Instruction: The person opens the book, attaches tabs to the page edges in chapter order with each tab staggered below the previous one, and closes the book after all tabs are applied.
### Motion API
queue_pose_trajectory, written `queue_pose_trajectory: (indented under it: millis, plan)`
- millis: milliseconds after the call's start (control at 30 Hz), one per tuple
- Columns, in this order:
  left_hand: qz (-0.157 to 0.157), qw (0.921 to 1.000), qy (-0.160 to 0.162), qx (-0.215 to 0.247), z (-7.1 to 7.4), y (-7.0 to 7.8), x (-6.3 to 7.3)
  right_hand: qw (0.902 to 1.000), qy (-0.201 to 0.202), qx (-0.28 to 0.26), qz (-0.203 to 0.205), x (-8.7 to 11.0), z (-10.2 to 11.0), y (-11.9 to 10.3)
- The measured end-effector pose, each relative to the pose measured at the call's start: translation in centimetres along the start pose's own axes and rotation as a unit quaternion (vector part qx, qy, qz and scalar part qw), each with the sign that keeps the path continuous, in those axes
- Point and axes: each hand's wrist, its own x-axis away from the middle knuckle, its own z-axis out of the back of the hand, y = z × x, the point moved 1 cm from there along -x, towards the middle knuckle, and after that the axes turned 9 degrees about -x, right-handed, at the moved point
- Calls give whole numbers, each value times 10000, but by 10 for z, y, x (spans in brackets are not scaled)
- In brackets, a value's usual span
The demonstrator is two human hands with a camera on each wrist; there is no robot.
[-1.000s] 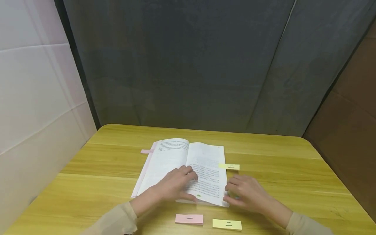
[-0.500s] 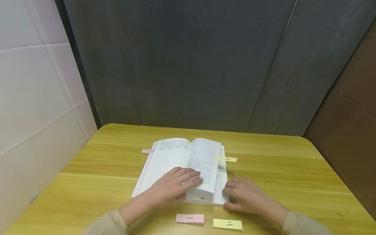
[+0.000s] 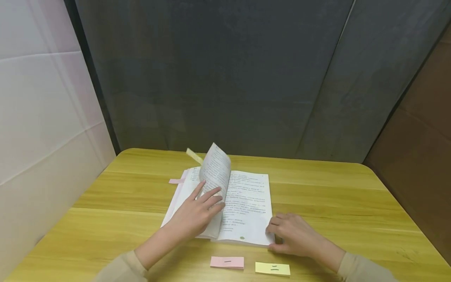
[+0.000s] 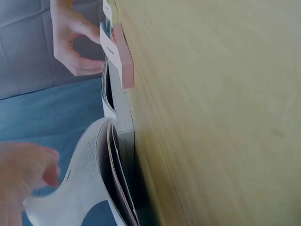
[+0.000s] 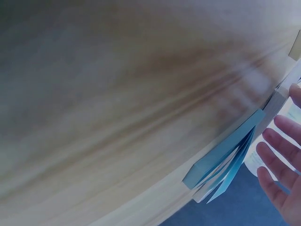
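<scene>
An open book (image 3: 246, 211) lies on the table. My left hand (image 3: 192, 215), fingers spread and mostly straight, rests against a raised, curling leaf (image 3: 215, 168) near the spine. A yellow sticky tab (image 3: 194, 156) sticks out from that leaf. In the left wrist view, the curved leaf (image 4: 80, 176) rises beside the left hand (image 4: 26, 174). My right hand (image 3: 294, 235) is at the book's lower right corner, fingers loosely bent, fingertips at the page edge. The right wrist view has those fingers (image 5: 280, 162) apart, beside a blue pad of paper slips (image 5: 225, 153) that the hand hides in the head view.
A pink sticky-note pad (image 3: 227, 262) and a yellow one (image 3: 272, 268), both with dark strokes, lie in front of the book. A pink tab (image 3: 176, 181) juts from the book's left side. A dark partition (image 3: 225, 78) stands behind the wooden table (image 3: 334, 196).
The leaf with the yellow tab has swung from the right side up and over to the left, exposing another printed right page. My left hand moved left with it; the right stayed nearly still.
</scene>
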Motion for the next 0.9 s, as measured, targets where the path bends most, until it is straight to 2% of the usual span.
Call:
queue_pose_trajectory:
  millis: [167, 300, 400, 600, 667, 900]
  plan:
    - [418, 9979, -487, 114, -8, 1, 6, 10000, 1, -57, -16, 1, -1, 0]
    - [606, 9934, -948, 211, -13, 6, 8, 10000, 8, -87, -18, 2, -1, 0]
    - [498, 9918, -1102, 424, -17, 12, 5, 9999, 18, -107, -33, 2, 0, 0]
    - [1, 9864, -954, 1339, -22, 30, -7, 9998, -8, -178, -97, 2, 1, 0]
    - [-7, 9857, -975, 1372, -23, 34, -11, 9997, -26, -199, -107, 1, 0, 0]
    - [184, 9827, -1437, 1150, -24, 40, -15, 9998, 7, -199, -96, 1, 0, 0]
